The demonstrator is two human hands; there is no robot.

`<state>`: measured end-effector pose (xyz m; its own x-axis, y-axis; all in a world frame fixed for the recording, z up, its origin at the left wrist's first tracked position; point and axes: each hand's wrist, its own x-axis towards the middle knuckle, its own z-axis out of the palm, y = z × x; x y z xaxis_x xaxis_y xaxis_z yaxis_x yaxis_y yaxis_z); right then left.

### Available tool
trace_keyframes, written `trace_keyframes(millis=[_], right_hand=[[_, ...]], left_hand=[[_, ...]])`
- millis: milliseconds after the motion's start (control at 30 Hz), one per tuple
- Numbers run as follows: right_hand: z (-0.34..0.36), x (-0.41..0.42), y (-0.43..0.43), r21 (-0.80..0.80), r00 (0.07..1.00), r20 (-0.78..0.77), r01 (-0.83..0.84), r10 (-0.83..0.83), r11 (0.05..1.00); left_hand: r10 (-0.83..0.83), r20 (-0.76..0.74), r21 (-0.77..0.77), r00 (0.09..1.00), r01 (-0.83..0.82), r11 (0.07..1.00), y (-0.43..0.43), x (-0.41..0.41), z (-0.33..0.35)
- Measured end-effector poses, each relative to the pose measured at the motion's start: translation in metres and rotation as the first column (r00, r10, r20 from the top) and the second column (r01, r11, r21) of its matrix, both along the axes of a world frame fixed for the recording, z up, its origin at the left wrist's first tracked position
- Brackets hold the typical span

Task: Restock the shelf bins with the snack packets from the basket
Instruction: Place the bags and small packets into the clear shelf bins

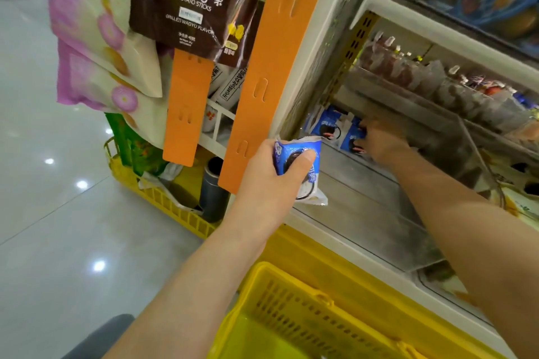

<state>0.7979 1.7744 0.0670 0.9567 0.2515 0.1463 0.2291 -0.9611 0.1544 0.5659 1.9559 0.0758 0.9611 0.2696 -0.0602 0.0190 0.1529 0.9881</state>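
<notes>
Two hands in shot: my left hand (268, 181) and my right hand (382, 140). Blue snack packets, three I can count: one held packet (294, 154) in my left, two bin packets (326, 122) at my right fingers; any others too blurred to count. Yellow baskets, two: the near basket (291, 300) below my arms, the far basket (163, 201) on the floor. Orange hanging strips, two: short strip (186, 108), long strip (271, 67). One brown potato-sticks bag (192, 3). At least two pink-and-cream bags (75, 79). One dark tube (214, 189) in the far basket.
</notes>
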Motion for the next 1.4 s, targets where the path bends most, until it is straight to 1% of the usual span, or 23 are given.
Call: trace_keyframes(millis=[67,133,200,233,267,333,367,433,467,500,567,633,700,800,867,933,1067,1133,1200,1233,1267,1333,1400], right_hand=[[0.003,-0.006,0.002,-0.021,1.000,0.020,0.010,-0.010,1.000],[0.007,-0.019,0.007,0.026,0.999,0.045,0.023,-0.024,0.999],[0.014,-0.042,0.016,0.217,0.997,0.067,0.007,-0.023,0.976],[0.019,-0.057,0.020,0.330,0.996,0.089,-0.031,0.001,0.943],[0.024,-0.072,0.023,0.430,0.993,0.115,-0.079,0.032,0.899],[0.036,-0.103,0.025,0.585,0.985,0.142,-0.163,0.097,0.795],[0.042,-0.119,0.024,0.651,0.984,0.126,-0.178,0.126,0.738],[0.051,-0.150,0.021,0.759,0.981,0.029,-0.145,0.190,0.635],[0.053,-0.165,0.019,0.787,0.972,-0.037,-0.115,0.231,0.607],[0.054,-0.178,0.015,0.795,0.956,-0.105,-0.085,0.274,0.601],[0.054,-0.201,0.008,0.821,0.906,-0.228,-0.019,0.358,0.570],[0.054,-0.217,0.001,0.868,0.854,-0.309,0.072,0.420,0.492],[0.054,-0.227,-0.006,0.882,0.831,-0.341,0.121,0.439,0.456],[0.056,-0.236,-0.016,0.888,0.848,-0.322,0.117,0.420,0.445],[0.060,-0.241,-0.024,0.903,0.858,-0.288,0.096,0.426,0.419],[0.065,-0.244,-0.033,0.904,0.866,-0.274,0.084,0.417,0.420],[0.071,-0.249,-0.046,0.854,0.898,-0.246,0.023,0.365,0.519],[0.073,-0.250,-0.049,0.798,0.905,-0.236,-0.028,0.355,0.602],[0.075,-0.252,-0.049,0.702,0.901,-0.253,-0.080,0.352,0.708],[0.074,-0.253,-0.048,0.658,0.899,-0.260,-0.103,0.353,0.746],[0.071,-0.255,-0.045,0.632,0.900,-0.256,-0.119,0.352,0.765],[0.063,-0.261,-0.038,0.653,0.915,-0.217,-0.123,0.340,0.747],[0.057,-0.264,-0.031,0.720,0.926,-0.184,-0.102,0.330,0.686]], left_hand=[[-0.020,-0.018,-0.048,1.000,0.019,0.999,-0.005,-0.001,-0.001],[-0.053,-0.074,-0.135,0.996,0.042,0.990,-0.014,-0.002,-0.001],[-0.073,-0.127,-0.246,0.989,0.040,0.968,-0.021,0.000,0.000],[-0.073,-0.140,-0.292,0.987,0.029,0.956,-0.024,0.000,0.001],[-0.078,-0.143,-0.320,0.987,0.029,0.947,-0.026,0.001,-0.001],[-0.104,-0.128,-0.311,0.986,0.059,0.948,-0.029,-0.001,-0.002],[-0.116,-0.121,-0.290,0.986,0.077,0.954,-0.031,-0.003,-0.002],[-0.119,-0.107,-0.234,0.987,0.091,0.968,-0.034,-0.009,-0.003],[-0.120,-0.103,-0.203,0.987,0.097,0.974,-0.036,-0.011,-0.003],[-0.126,-0.096,-0.181,0.987,0.107,0.978,-0.038,-0.014,-0.002],[-0.144,-0.060,-0.168,0.988,0.132,0.977,-0.042,-0.020,-0.001],[-0.147,0.005,-0.231,0.989,0.144,0.962,-0.046,-0.026,0.000],[-0.127,0.076,-0.359,0.989,0.146,0.922,-0.052,-0.029,0.004],[-0.115,0.105,-0.468,0.988,0.151,0.871,-0.062,-0.033,0.009],[-0.129,0.150,-0.464,0.980,0.185,0.866,-0.067,-0.036,0.012],[-0.135,0.176,-0.401,0.975,0.196,0.895,-0.069,-0.040,0.015],[-0.159,0.166,-0.270,0.973,0.200,0.942,-0.069,-0.045,0.014],[-0.172,0.185,-0.124,0.968,0.196,0.973,-0.067,-0.046,0.013],[-0.161,0.235,0.080,0.959,0.146,0.986,-0.065,-0.047,0.013],[-0.159,0.263,0.149,0.952,0.123,0.981,-0.065,-0.047,0.013],[-0.157,0.284,0.184,0.946,0.107,0.977,-0.065,-0.048,0.013],[-0.140,0.308,0.200,0.941,0.080,0.977,-0.066,-0.049,0.012],[-0.110,0.315,0.230,0.943,0.036,0.972,-0.065,-0.048,0.011]])
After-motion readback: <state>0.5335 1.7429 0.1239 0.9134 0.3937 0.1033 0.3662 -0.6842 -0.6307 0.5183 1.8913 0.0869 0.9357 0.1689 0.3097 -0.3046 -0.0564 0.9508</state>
